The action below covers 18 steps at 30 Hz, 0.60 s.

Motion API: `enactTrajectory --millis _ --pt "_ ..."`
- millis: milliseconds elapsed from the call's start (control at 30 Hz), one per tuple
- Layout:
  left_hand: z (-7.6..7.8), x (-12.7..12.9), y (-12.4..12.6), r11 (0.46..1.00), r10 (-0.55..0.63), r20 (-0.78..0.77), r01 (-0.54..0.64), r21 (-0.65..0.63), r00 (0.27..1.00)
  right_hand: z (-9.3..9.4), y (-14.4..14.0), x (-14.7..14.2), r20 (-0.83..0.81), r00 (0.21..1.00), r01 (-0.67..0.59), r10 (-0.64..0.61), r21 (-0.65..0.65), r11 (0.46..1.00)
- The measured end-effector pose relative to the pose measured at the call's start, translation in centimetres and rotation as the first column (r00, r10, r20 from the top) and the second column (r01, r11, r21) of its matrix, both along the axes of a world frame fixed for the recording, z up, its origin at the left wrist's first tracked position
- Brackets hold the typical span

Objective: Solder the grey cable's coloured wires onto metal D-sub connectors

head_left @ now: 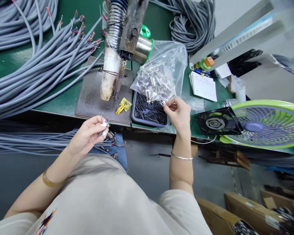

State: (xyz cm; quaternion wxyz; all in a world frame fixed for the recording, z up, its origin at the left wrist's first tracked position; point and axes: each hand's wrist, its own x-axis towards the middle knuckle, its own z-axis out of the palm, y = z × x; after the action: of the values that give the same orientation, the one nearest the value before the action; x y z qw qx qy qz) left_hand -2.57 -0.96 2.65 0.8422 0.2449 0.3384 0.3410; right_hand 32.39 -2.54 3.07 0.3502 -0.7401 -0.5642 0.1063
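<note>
My left hand [89, 133] is closed in a pinch at the front edge of the bench, with white wrapping on its fingertips. Out of its grip stick the short coloured wires [107, 122] of a cable end. My right hand [178, 113] has thumb and forefinger together on a small metal connector [163, 102], over the right side of a purple tray [149, 122]. Short black tubes [147, 111] fill this tray. A clear plastic bag [171, 58] of metal connectors [159, 81] lies against its back edge.
A soldering fixture with a white-wrapped nozzle [109, 78] stands over a brown board [90, 94], beside a yellow clip [123, 106]. Solder wire spool [143, 49] behind. Grey cables [39, 75] cover the left; finished-looking connector ends [114, 138] rest on my lap. Right: black fan [217, 122], green fan [271, 124].
</note>
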Motion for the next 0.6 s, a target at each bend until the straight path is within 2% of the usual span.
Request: enactTrajectory --millis 67,133,333,500,600 --pt "-0.2 0.0 0.1 1.0 -0.004 0.017 0.005 -0.003 1.0 0.3 -0.5 -0.5 -0.195 0.98 -0.031 0.037 0.036 0.999" --pt "-0.3 0.0 0.1 1.0 -0.011 0.037 0.011 -0.005 0.999 0.6 -0.9 -1.2 -0.313 0.946 -0.067 0.084 0.064 0.996" --pt "-0.2 0.1 0.2 1.0 -0.031 0.049 0.031 -0.005 0.998 1.4 -1.2 -3.2 -0.476 0.867 -0.126 0.146 0.074 0.989" --pt "-0.2 0.1 0.3 0.999 -0.032 0.049 0.032 -0.007 0.998 1.1 -0.9 -3.8 -0.437 0.887 -0.138 0.15 0.059 0.989" --pt "-0.3 0.1 0.2 0.999 -0.039 0.052 0.039 -0.003 0.998 0.6 -0.5 -4.2 -0.178 0.972 -0.151 0.153 0.029 0.988"
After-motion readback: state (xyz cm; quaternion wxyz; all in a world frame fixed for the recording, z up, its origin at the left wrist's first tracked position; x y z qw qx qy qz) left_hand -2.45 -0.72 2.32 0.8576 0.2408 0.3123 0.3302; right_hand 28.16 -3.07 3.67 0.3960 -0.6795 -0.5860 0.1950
